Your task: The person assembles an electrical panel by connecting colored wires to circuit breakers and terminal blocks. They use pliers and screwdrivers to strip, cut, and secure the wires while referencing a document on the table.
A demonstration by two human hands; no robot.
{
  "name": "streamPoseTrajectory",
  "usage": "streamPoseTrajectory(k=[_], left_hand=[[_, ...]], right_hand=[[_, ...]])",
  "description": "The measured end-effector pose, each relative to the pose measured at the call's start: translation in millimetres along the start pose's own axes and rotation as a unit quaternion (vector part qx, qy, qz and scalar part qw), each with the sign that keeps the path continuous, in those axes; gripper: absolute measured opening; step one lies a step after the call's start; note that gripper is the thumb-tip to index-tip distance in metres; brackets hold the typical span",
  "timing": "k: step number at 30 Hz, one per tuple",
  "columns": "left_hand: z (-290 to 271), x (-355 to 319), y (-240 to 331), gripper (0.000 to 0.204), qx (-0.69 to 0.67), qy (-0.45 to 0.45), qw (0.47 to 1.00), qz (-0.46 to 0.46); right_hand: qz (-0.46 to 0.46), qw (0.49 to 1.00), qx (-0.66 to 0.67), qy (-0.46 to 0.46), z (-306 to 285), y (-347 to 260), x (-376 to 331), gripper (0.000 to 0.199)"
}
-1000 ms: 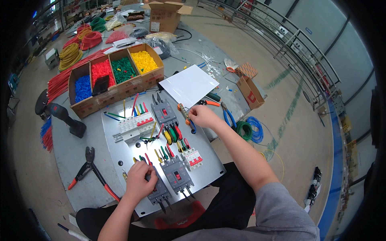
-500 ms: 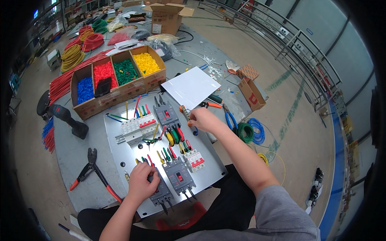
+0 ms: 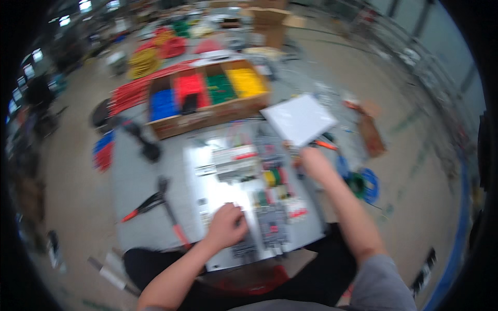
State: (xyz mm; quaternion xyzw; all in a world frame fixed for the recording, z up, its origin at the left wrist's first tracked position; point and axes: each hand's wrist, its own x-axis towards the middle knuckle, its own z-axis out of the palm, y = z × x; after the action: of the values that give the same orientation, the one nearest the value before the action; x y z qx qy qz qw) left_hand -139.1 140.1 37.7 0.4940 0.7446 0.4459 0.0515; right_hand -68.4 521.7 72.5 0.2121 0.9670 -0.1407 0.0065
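Note:
The picture is blurred by motion. My left hand (image 3: 226,226) rests curled on the near part of a shiny metal panel (image 3: 210,186), touching a dark breaker block (image 3: 271,226) with short wires. My right hand (image 3: 313,163) sits at the panel's right edge, fingers closed near a small orange-handled tool (image 3: 325,144); whether it grips anything is unclear. More grey blocks with red, green and yellow wires (image 3: 274,176) stand between my hands.
A cardboard tray (image 3: 207,117) of blue, red, green and yellow parts lies beyond the panel. A white sheet (image 3: 298,119) lies right of it. Red-handled pliers (image 3: 155,203) lie left. Blue and green wire coils (image 3: 363,184) sit right. Red wire bundles (image 3: 129,93) lie far left.
The view has swung and blurred, shifting the scene rightward and down. My left hand stays on the near block; my right hand stays at the panel's right edge.

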Motion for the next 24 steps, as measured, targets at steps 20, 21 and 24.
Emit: streamPoseTrajectory(k=[20,21,24], left_hand=[[-7.8,2.7,18.6,0.013,-0.039,-0.018,0.999,-0.009],[-7.6,2.1,17.8,0.013,-0.038,-0.017,0.999,-0.007],[-6.6,0.6,16.1,0.013,-0.036,-0.017,0.999,-0.002]], right_hand=[[-0.043,0.991,-0.044,0.116,18.4,-4.2,-20.2,0.014],[-0.043,0.991,-0.045,0.117,18.5,-4.6,-20.3,0.014],[-0.043,0.992,-0.026,0.117,17.8,-3.6,-21.1,0.011]])
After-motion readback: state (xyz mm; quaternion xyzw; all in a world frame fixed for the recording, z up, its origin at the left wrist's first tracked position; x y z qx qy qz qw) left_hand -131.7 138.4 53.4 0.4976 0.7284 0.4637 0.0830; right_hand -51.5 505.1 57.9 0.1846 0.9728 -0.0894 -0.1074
